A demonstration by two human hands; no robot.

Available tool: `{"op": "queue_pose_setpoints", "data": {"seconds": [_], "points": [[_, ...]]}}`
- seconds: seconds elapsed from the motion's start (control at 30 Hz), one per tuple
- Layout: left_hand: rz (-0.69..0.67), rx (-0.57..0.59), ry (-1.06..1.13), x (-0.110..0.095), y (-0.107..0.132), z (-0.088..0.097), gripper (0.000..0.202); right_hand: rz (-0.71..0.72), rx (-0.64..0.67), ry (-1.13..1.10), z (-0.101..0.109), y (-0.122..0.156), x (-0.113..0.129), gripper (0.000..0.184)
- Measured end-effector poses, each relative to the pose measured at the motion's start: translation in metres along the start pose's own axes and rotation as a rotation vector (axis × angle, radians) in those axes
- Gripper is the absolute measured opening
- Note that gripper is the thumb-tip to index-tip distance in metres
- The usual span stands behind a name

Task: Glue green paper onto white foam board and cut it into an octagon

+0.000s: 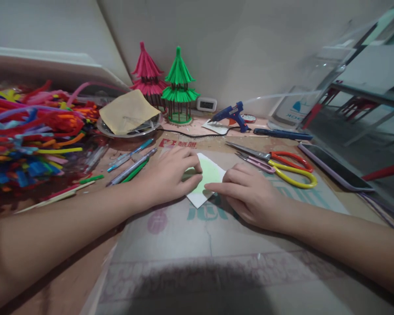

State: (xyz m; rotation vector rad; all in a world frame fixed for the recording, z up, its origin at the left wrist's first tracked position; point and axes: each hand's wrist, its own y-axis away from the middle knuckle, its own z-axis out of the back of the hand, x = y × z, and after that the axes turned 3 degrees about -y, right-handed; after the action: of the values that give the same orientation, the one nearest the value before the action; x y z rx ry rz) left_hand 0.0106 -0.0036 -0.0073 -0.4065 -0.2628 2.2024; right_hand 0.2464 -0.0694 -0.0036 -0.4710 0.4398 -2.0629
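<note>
A small sheet of pale green and white paper [207, 177] lies folded on a cardboard sheet [197, 245] in front of me. My left hand [169, 175] rests on the paper's left side, its fingers curled over the edge and pressing it down. From the right, my right hand [249, 194] has its fingers together, with the forefinger stretched out along the paper's near edge and pressing the fold.
A heap of coloured pipe cleaners [29, 131] fills the left. Pens [133, 164] lie beside it. Red and yellow scissors [282, 164], a phone [335, 166], a blue glue gun [231, 114], pink [147, 76] and green [179, 85] paper pagodas and a dish with tan paper [128, 113] stand behind.
</note>
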Motion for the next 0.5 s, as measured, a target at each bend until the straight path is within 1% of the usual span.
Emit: {"op": "queue_pose_setpoints", "data": {"seconds": [0.13,0.2,0.27,0.3,0.37,0.4,0.47,0.5], "points": [[0.015,-0.007,-0.020,-0.005,0.001,0.002,0.015,-0.002,0.040,-0.028,-0.001,0.000,-0.001,0.029],[0.010,0.008,-0.024,-0.006,-0.001,0.007,0.017,-0.040,0.001,-0.076,-0.002,0.000,-0.002,0.026],[0.014,0.043,-0.019,-0.001,-0.005,0.015,0.020,-0.090,-0.061,-0.124,-0.002,0.000,-0.004,0.022],[0.022,0.074,-0.020,0.004,-0.009,0.020,0.023,-0.118,-0.089,-0.145,-0.002,0.000,-0.006,0.019],[0.113,0.021,-0.041,0.020,-0.023,0.029,0.027,-0.159,-0.124,-0.176,-0.003,-0.001,-0.009,0.015],[0.136,0.018,-0.093,0.031,-0.032,0.033,0.030,-0.168,-0.138,-0.189,-0.004,-0.001,-0.011,0.014],[0.172,0.053,-0.236,0.051,-0.055,0.036,0.034,-0.173,-0.156,-0.212,-0.005,-0.002,-0.013,0.013],[0.164,0.107,-0.279,0.061,-0.067,0.035,0.039,-0.173,-0.162,-0.220,-0.005,-0.003,-0.013,0.014]]}}
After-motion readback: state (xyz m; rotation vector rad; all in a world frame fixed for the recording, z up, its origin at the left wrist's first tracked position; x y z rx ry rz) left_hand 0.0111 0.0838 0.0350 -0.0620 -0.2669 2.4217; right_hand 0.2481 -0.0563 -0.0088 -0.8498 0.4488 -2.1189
